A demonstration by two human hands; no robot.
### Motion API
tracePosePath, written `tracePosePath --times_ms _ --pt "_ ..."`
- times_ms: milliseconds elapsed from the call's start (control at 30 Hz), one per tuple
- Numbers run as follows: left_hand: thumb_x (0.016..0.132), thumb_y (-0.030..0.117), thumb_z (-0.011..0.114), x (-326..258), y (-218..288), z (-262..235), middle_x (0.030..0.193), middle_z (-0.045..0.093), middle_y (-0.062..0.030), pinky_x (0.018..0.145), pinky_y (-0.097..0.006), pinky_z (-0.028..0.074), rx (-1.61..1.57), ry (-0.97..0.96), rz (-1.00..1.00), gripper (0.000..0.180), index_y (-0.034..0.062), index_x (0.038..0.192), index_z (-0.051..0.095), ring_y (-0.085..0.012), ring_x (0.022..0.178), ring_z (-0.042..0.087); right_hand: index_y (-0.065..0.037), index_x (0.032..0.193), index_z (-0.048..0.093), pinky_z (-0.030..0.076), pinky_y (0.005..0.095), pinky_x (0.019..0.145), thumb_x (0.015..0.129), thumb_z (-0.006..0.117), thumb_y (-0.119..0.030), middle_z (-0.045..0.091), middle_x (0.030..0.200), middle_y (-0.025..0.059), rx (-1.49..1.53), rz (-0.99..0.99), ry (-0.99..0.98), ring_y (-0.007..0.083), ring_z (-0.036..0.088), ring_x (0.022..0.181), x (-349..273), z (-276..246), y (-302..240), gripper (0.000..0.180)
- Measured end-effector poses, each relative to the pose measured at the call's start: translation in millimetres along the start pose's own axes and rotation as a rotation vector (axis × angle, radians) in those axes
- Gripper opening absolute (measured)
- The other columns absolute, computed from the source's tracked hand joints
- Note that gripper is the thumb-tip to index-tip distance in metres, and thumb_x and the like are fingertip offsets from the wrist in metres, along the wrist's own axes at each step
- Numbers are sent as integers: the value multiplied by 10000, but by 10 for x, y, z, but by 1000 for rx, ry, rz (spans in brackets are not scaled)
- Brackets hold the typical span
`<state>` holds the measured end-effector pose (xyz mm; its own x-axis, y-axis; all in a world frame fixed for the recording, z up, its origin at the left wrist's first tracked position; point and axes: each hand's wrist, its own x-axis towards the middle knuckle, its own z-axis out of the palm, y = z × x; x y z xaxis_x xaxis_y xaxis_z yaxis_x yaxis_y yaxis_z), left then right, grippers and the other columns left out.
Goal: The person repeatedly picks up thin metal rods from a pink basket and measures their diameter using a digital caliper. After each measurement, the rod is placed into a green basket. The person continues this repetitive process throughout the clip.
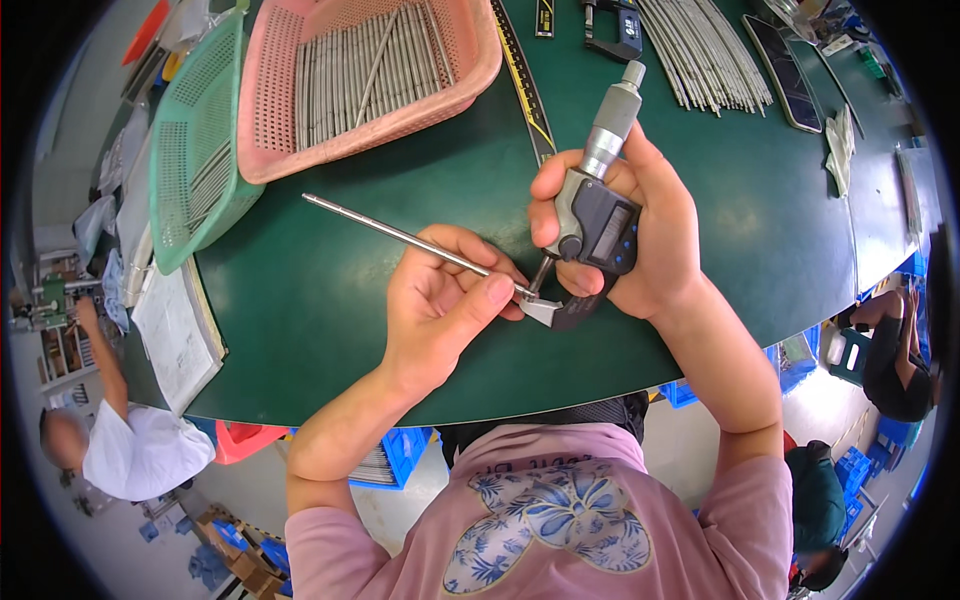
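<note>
My left hand (445,305) pinches a thin metal rod (400,236) near its right end, thumb on top. The rod slants up to the left over the green table. Its right end sits at the jaws of a digital micrometer (600,225), between the spindle and the anvil; whether both faces touch it is too small to tell. My right hand (655,220) is wrapped round the micrometer, with its grey thimble pointing up and its small display facing up.
A pink basket (262,135) of metal rods stands at the far left, beside a green basket (165,220). More rods (705,55), a phone (780,70) and another micrometer (618,32) lie at the back. A ruler (525,90) and papers (178,330) rest on the table. Other people sit left and right.
</note>
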<state>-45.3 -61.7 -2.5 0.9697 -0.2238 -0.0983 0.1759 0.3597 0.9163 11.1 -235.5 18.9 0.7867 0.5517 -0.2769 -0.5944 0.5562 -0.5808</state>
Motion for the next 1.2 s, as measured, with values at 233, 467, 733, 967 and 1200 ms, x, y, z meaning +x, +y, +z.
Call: tracePosePath --times_ms 233,467,733,967,1200 --pt "796 -2 546 -1 7 -16 897 557 -141 647 -259 508 -48 -66 5 226 25 954 387 -163 781 582 -1 871 518 353 245 334 863 193 -553 544 682 146 37 12 21 165 394 341 -2 12 5 641" --pt "792 -33 531 2 4 -33 915 558 -148 665 -255 503 -71 -123 8 244 13 979 381 -142 778 570 -8 830 532 365 236 325 838 241 -607 559 671 147 -48 -3 19 166 419 348 -7 -7 4 666" --pt "796 1 561 -33 53 41 881 539 -110 661 -266 516 -52 -13 -106 245 9 985 404 -137 780 569 -5 779 553 359 229 375 813 312 -611 578 651 113 -115 -39 53 133 426 371 -11 20 -16 653" --pt "802 8 575 -26 -19 27 862 538 -95 639 -262 519 -42 28 -47 205 8 952 435 -129 763 568 10 830 542 372 225 328 839 208 -619 558 666 141 -164 -89 5 151 432 361 12 1 24 712" --pt "798 68 583 -28 2 13 889 528 -101 640 -270 516 -28 -24 -37 221 42 939 415 -156 773 569 27 846 536 373 240 386 848 185 -580 570 656 113 -62 18 40 143 429 369 9 -1 7 701"
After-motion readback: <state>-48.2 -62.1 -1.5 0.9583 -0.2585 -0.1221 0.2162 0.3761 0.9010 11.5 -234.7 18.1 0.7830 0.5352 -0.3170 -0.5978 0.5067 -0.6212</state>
